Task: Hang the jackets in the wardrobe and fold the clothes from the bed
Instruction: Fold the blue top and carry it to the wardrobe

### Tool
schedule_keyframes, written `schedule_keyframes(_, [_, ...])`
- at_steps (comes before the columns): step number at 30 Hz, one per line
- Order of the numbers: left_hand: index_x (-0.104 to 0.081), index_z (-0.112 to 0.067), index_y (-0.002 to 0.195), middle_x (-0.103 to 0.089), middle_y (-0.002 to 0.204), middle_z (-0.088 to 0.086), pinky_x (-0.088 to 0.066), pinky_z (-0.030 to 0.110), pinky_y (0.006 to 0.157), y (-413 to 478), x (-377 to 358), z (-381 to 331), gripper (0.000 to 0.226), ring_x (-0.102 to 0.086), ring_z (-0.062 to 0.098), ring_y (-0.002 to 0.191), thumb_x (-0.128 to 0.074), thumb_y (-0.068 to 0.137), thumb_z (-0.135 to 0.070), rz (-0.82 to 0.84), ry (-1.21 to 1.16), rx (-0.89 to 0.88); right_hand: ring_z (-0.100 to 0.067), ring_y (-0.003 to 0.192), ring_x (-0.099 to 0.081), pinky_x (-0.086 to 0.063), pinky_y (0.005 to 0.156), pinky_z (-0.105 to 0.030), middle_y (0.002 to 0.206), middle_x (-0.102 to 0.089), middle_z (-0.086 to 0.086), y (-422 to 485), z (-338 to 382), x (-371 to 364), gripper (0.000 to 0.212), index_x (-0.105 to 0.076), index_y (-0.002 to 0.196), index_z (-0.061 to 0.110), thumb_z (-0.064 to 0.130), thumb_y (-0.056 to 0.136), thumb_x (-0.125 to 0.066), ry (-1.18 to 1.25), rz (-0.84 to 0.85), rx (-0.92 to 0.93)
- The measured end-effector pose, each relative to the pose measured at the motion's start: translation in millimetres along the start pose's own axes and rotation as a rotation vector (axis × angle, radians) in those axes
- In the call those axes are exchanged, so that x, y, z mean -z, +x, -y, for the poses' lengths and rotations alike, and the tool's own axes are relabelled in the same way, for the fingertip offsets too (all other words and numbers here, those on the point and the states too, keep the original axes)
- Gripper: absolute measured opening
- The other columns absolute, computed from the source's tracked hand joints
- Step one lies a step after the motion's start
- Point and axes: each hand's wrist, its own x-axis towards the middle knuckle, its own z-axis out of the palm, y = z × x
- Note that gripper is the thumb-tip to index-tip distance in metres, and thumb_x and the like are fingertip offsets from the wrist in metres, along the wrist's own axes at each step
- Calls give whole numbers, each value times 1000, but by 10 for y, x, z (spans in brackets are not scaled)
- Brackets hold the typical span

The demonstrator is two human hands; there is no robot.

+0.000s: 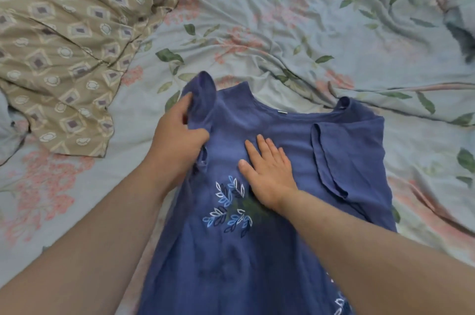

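Head view: a blue dress (pixel 257 258) of soft, slightly crumpled woven cloth lies flat on the bed in the lower middle. Its rounded neckline points away from the person and its skirt runs off the bottom edge. A sprig of leaves (pixel 228 208) stitched in white, pale blue and navy sits on the chest.

The left hand (pixel 177 134) grips the near sleeve (pixel 204 93), with fingers and thumb curled round a bunch of cloth at the armhole, and the sleeve stands up in a loop. The right hand (pixel 267 175) lies flat on the chest just beside the stitching, pressing with straight fingers and holding nothing. The far sleeve (pixel 331 160) is folded inward over the front, its hem curving.

The bedsheet (pixel 282 31) is pale, wrinkled cotton printed with green leaves and pink flowers. A tan garment (pixel 64 44) patterned with diamonds and circles lies rumpled at the upper left, apart from the dress.
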Motion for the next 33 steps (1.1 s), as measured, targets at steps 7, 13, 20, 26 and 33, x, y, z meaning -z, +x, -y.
schedule_keyframes(7, [-35, -19, 149, -52, 128, -2, -60, 34, 67, -312, -335, -28, 54, -69, 25, 79, -51, 99, -6, 120, -360, 350, -21, 95, -59, -48, 85, -37, 102, -67, -2, -337, -182, 595, 31, -69, 102, 4, -1, 85, -44, 1122, -422, -419])
schedule_keyframes(13, [-62, -11, 109, -62, 87, 3, -46, 30, 75, -1652, 380, 697, 29, -61, 25, 79, -61, 82, -23, -231, 488, 295, -19, 91, -63, -45, 81, -32, 92, -67, 9, -2331, -734, 210, 25, -64, 87, 31, 7, 84, -57, 692, -566, -681])
schedule_keyframes(20, [-66, -12, 80, -70, 76, 8, -45, 37, 62, -3004, 702, 1172, 18, -63, 26, 70, -77, 80, -26, 6, 486, 568, -25, 81, -63, -51, 76, -37, 84, -67, -1, -3660, -978, -262, 21, -65, 83, 15, 35, 89, -62, 618, -178, -960])
schedule_keyframes(26, [-68, -8, 104, -75, 99, 10, -58, 39, 76, -3166, 723, 1172, 14, -72, 26, 87, -61, 93, -9, -72, -168, 710, -23, 75, -60, -44, 62, -31, 83, -62, -1, -3880, -1030, -352, 19, -51, 90, 15, 12, 77, -64, 665, -84, -968])
schedule_keyframes(33, [-66, -8, 106, -76, 96, 0, -56, 28, 74, -3636, 935, 911, 16, -72, 13, 81, -60, 91, -8, -137, -256, 717, -22, 71, -34, -29, 62, -35, 70, -39, -7, -4250, -970, -187, 16, -44, 72, 11, 3, 81, -54, 1091, -239, -913])
